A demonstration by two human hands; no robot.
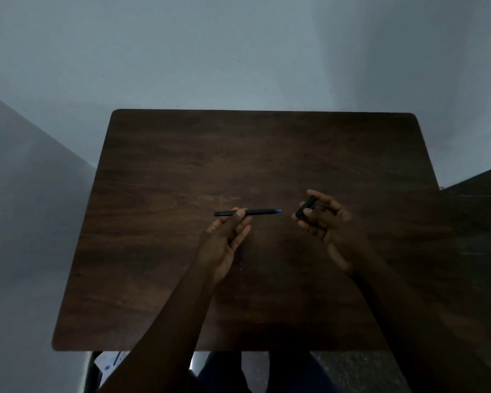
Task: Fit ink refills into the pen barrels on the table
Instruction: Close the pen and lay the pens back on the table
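My left hand (227, 236) pinches a dark pen barrel (260, 212) between thumb and fingers and holds it level above the table, its blue tip pointing right. My right hand (328, 222) grips a short black pen cap (305, 207), tilted, a little to the right of that tip; the two pieces are apart. A thin dark refill (241, 258) seems to lie on the wood just below my left hand, partly hidden by the fingers and hard to make out in the dim light.
The dark wooden table (182, 293) stands against a pale wall. A dark piece of furniture (482, 222) adjoins its right side. A white paper with blue print (109, 361) lies on the floor at the near left corner.
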